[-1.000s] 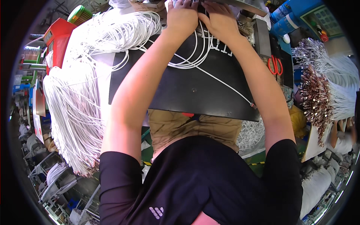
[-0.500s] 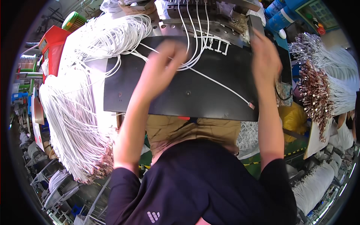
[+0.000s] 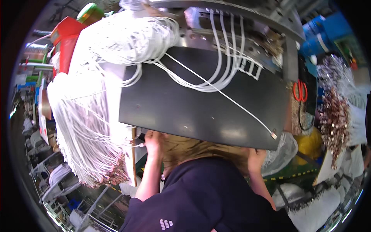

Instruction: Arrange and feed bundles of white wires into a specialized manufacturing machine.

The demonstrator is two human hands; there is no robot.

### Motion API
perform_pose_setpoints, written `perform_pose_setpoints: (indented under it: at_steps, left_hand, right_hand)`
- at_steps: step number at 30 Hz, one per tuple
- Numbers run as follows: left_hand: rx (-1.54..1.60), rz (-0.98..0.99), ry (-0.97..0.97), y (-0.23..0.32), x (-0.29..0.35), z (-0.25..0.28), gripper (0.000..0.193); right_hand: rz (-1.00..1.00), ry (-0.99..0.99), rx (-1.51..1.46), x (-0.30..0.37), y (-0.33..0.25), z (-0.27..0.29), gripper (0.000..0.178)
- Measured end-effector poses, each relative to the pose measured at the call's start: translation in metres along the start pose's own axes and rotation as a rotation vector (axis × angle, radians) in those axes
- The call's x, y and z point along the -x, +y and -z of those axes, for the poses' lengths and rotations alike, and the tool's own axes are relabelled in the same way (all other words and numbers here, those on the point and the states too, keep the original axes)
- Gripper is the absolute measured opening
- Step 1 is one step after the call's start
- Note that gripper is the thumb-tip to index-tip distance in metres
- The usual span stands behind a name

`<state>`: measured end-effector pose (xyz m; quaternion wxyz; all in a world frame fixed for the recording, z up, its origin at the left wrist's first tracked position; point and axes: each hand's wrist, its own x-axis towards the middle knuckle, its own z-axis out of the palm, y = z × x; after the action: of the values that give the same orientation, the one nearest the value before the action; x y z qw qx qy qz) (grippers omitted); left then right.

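Observation:
At the front edge of the black work board [image 3: 174,110], my left hand [image 3: 153,144] sits low, its fingertips hidden at or under the edge. My right hand [image 3: 256,159] is at the same edge farther right, with its fingers also mostly hidden. Neither shows a thing in it, and I cannot tell whether they grip the board. Across the board lies one white cable [image 3: 232,101] with a small connector [image 3: 274,135] near the right front corner. Several white cables [image 3: 210,88] loop from the coil pile to a metal fixture at the back. A white moulded frame piece [image 3: 251,69] lies beside them.
Coiled white cables [image 3: 135,40] heap at the back left. A thick cable bundle [image 3: 83,123] hangs off the left side. Red-handled scissors [image 3: 300,91] are at the right edge. More bundled cables [image 3: 335,116] hang farther right. A metal fixture [image 3: 255,38] spans the back.
Both hands have come down from above the board to its front edge. My head view has shifted, so the board appears lower and tilted. The red-handled scissors now show.

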<state>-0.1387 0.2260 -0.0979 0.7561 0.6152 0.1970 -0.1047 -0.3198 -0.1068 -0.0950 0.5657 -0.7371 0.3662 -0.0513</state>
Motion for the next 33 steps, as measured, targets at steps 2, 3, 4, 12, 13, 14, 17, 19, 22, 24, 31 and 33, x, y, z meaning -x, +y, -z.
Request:
perform_pose_setpoints:
  at_steps: [2, 3, 4, 12, 13, 14, 17, 19, 22, 24, 31, 33]
  left_hand:
    - [0.002, 0.084, 0.035, 0.000, 0.002, 0.004, 0.019]
    - [-0.022, 0.121, 0.080, -0.002, 0.003, 0.006, 0.017]
    - [-0.045, 0.098, 0.105, -0.006, 0.003, 0.008, 0.016]
    - [-0.090, 0.033, 0.057, -0.013, -0.002, 0.014, 0.026]
    - [-0.096, 0.033, 0.052, -0.011, -0.001, 0.014, 0.026]
    - [-0.102, 0.038, 0.045, -0.010, -0.001, 0.013, 0.027]
    - [-0.084, 0.034, 0.024, -0.012, -0.001, 0.014, 0.028]
    - [-0.035, 0.046, -0.038, -0.017, -0.003, 0.016, 0.030]
    - [-0.084, 0.053, 0.018, -0.021, 0.000, 0.011, 0.034]
    - [-0.100, 0.055, 0.022, -0.015, 0.011, 0.000, 0.036]
    - [-0.481, -0.196, -0.609, 0.065, 0.059, -0.049, 0.036]
    - [-0.492, -0.498, -0.151, 0.097, 0.028, -0.038, 0.029]
  right_hand:
    - [0.056, 0.017, 0.138, -0.006, 0.000, 0.009, 0.015]
    - [0.092, 0.044, 0.238, -0.007, 0.003, 0.013, 0.017]
    - [-0.043, 0.027, 0.050, -0.009, 0.007, 0.016, 0.021]
    - [0.060, 0.097, 0.043, -0.028, 0.076, 0.026, 0.014]
    - [0.030, 0.078, 0.046, -0.030, 0.083, 0.027, 0.015]
    - [-0.059, 0.100, 0.057, -0.032, 0.087, 0.028, 0.015]
    - [0.043, 0.031, 0.039, -0.033, 0.081, 0.028, 0.020]
    - [0.064, 0.018, 0.035, -0.030, 0.062, 0.024, 0.023]
    - [-0.080, -0.114, -0.122, -0.019, 0.018, 0.015, 0.026]
    - [-0.134, -0.174, 0.009, -0.007, -0.014, -0.001, 0.022]
    - [-0.004, -0.856, -0.169, 0.019, -0.157, -0.001, 0.024]
    - [0.269, -0.590, -0.054, -0.010, -0.192, 0.006, 0.026]
